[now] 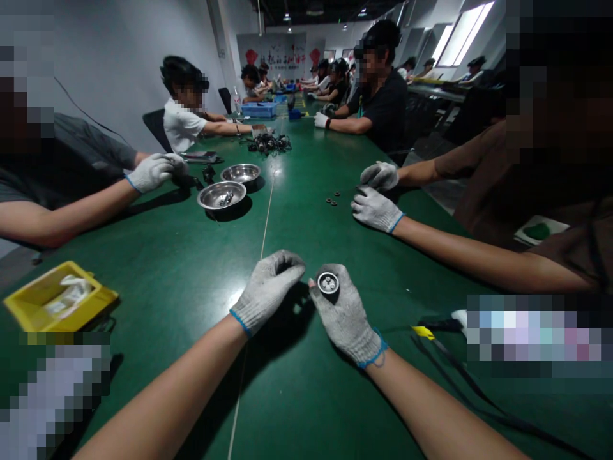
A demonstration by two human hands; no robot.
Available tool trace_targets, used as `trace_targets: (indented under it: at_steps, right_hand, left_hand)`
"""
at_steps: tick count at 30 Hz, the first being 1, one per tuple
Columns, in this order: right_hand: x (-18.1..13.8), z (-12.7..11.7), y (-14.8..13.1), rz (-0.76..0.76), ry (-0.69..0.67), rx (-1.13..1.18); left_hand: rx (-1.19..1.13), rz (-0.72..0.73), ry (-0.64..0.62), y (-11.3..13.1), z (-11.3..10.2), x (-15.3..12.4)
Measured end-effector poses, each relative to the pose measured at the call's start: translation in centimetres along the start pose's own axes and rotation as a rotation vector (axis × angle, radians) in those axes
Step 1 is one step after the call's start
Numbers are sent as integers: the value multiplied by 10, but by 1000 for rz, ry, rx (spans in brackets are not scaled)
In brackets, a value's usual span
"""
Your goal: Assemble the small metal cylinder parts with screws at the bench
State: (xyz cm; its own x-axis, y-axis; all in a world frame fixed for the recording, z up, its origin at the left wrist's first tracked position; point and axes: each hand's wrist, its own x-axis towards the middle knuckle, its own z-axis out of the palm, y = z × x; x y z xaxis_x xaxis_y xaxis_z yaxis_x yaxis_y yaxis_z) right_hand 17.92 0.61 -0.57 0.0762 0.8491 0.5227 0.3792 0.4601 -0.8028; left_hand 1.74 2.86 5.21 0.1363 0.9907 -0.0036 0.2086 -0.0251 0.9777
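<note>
Forearms of the wearer converge from the near side of a round metal part, to which all places below refer. Right hand, gloved: thumb and fingers clamped on the part, which lies at the thumb side near the fingertips, its rim turned toward the camera, probably so that the small pale pieces within can be seen. Left hand, gloved: just left of the part and apart from it, thumb and fingers drawn together; whether anything is pinched there cannot be told. Such nearness likely lets both hands serve one spot. Beneath the part: a green desk. Beyond the part: three small rings, near a co-worker's gloved hands, perhaps grouped for easy reach. Beyond and left of the part: two steel bowls, the nearer containing metal pieces, its raised wall presumably preventing scatter. Well left of the part: a yellow tray.
</note>
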Motion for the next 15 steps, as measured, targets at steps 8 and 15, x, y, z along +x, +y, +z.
trace_targets:
  at_steps: [8, 15]
  right_hand:
    - [4, -1, -6, 62, 73, -15]
    - [3, -4, -3, 2, -29, -7]
  left_hand:
    - [545, 202, 67, -36, -29, 12]
    - [622, 254, -167, -29, -39, 10]
